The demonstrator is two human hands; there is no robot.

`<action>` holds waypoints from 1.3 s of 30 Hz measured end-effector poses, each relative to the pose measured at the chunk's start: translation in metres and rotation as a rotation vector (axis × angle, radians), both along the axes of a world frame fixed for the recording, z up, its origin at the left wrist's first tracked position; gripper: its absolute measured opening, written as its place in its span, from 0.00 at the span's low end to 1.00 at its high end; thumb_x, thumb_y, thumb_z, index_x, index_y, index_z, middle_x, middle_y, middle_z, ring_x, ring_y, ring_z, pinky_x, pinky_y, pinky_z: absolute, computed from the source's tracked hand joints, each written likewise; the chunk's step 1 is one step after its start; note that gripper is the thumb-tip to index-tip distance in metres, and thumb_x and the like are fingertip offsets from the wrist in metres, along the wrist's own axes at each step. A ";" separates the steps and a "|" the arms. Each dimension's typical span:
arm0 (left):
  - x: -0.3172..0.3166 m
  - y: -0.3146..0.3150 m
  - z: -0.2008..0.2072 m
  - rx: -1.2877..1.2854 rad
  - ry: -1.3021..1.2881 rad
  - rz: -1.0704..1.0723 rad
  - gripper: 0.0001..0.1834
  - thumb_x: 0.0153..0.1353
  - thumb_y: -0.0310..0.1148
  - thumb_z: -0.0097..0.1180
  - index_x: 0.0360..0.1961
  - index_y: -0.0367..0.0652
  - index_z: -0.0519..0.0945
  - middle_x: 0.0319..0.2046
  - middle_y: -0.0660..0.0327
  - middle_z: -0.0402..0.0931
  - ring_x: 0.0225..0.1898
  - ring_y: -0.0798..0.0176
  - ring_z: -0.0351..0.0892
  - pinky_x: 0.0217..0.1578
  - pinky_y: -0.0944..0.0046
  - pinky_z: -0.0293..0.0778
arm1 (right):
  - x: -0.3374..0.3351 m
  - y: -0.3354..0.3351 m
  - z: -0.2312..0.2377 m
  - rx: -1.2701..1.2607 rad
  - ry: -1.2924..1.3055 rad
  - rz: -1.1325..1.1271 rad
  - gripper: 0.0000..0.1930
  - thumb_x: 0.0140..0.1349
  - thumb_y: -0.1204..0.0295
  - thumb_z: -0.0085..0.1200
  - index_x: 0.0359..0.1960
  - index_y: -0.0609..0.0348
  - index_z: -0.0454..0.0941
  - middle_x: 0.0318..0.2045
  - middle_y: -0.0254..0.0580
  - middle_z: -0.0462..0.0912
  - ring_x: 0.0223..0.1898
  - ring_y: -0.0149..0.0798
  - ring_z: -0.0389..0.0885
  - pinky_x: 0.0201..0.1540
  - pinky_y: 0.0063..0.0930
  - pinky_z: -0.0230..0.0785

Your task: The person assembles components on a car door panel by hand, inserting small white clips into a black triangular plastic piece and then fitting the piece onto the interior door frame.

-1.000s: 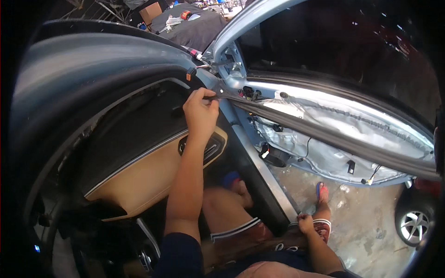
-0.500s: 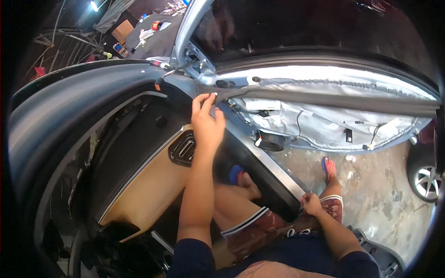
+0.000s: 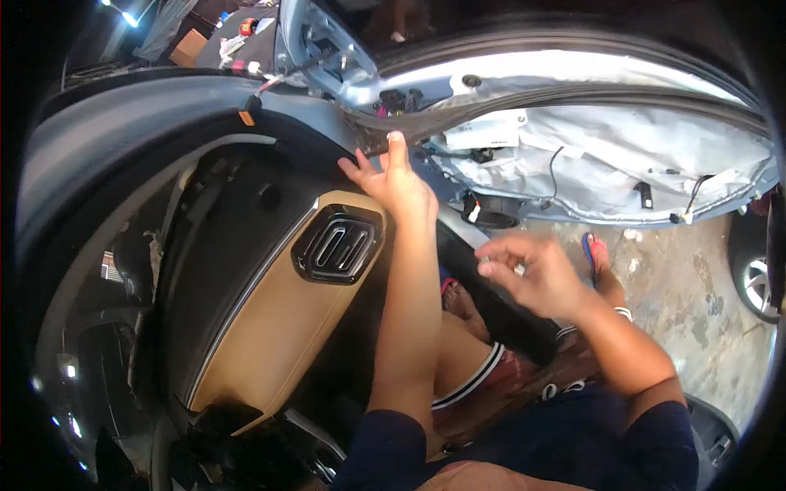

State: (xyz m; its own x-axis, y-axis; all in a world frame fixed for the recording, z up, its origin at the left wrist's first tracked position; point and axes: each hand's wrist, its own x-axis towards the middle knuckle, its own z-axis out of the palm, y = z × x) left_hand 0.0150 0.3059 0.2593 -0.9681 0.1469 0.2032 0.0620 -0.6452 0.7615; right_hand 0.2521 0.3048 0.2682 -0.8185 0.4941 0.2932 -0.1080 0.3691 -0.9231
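My left hand (image 3: 397,184) reaches up to the front corner of the door opening. Its fingers are spread, with the tips against or close to the near end of a dark rubber weatherstrip (image 3: 565,96). That strip runs rightward across the open car door (image 3: 548,159), whose inner side is covered by silvery sheeting. Blurred by motion, my right hand (image 3: 540,277) is raised above the door sill (image 3: 512,307). Its fingers are curled together, and a small pale spot shows between them, too small to name. Left of my left arm lies the tan dashboard panel (image 3: 282,327) with a black air vent (image 3: 340,245).
An orange-tipped wiring connector (image 3: 248,112) hangs near the door hinge. Loose wires and a round black speaker (image 3: 491,211) show along the door. My sandalled foot (image 3: 598,252) stands on the concrete floor (image 3: 675,303), with a wheel (image 3: 757,274) at the far right.
My right hand has left the sill's rear end and risen forward, toward my left hand. My left hand has turned, its fingers spreading wider. The view has shifted too.
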 end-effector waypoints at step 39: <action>0.003 0.009 -0.011 0.278 0.001 -0.094 0.14 0.70 0.20 0.49 0.54 0.32 0.63 0.51 0.51 0.73 0.52 0.63 0.76 0.56 0.62 0.71 | -0.159 0.058 0.069 0.556 -0.039 -0.080 0.10 0.67 0.84 0.58 0.48 0.68 0.85 0.41 0.39 0.83 0.44 0.28 0.82 0.48 0.21 0.75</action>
